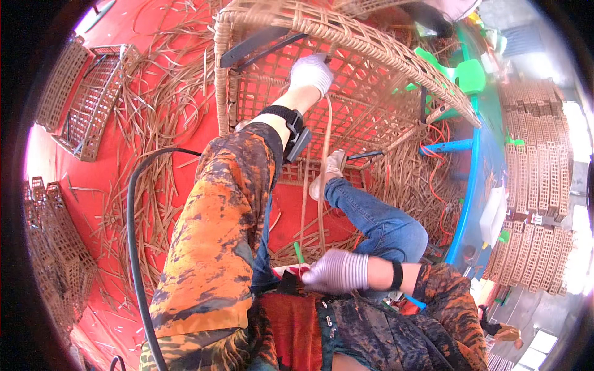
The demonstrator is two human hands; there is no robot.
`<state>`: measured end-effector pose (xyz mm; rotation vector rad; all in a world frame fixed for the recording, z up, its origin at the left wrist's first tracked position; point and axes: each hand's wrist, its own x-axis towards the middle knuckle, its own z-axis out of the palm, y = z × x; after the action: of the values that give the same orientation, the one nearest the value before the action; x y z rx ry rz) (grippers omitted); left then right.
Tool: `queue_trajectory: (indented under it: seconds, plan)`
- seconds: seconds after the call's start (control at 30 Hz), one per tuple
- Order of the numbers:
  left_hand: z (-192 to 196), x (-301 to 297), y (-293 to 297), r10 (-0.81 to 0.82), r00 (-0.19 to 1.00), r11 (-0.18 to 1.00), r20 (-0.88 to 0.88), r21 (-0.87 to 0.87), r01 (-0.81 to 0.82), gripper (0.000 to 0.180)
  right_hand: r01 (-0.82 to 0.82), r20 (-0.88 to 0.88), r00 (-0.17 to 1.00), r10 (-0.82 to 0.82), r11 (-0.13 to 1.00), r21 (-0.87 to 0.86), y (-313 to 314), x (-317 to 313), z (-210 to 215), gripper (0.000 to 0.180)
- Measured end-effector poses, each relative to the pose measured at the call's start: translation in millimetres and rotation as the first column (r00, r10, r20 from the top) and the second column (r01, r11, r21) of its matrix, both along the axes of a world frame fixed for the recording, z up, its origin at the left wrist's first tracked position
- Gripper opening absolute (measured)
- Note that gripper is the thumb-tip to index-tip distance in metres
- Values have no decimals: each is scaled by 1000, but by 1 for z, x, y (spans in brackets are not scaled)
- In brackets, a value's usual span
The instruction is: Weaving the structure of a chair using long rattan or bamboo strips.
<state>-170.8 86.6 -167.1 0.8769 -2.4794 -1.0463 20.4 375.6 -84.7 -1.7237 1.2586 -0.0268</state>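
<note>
A large wicker frame [346, 28] with an open lattice and dark metal bars stands tilted before me. My left hand [310, 73], in a white striped glove, reaches inside it, fingers curled at the lattice round a tan rattan strip [327, 130]. This strip hangs down toward my lap. There my right hand [337, 271], gloved alike and slightly blurred, is closed where the strip comes down to it; its fingertips are partly hidden. A green handle [299, 252] sticks up beside its fingers; whether the hand touches it I cannot tell.
Loose strips [167, 93] litter the red floor covering [102, 204]. Woven panels [99, 102] stand at the left, with stacked ones [538, 173] at the right. A blue table edge [473, 167] and green plastic piece [469, 77] flank the frame. A black cable [131, 229] curves past my left arm.
</note>
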Motion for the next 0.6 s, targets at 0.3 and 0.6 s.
queue_trajectory:
  seconds: [0.3, 0.6]
  plan:
    - [-27, -1, -48, -549, 784, 797, 290, -101, 595, 33, 461, -60, 618, -784, 423, -780, -113, -257, -24, 25]
    - [-41, -29, -31, -314, 883, 949, 349, 89, 303, 36, 757, 197, 629, -752, 535, -375, -190, -325, -79, 31]
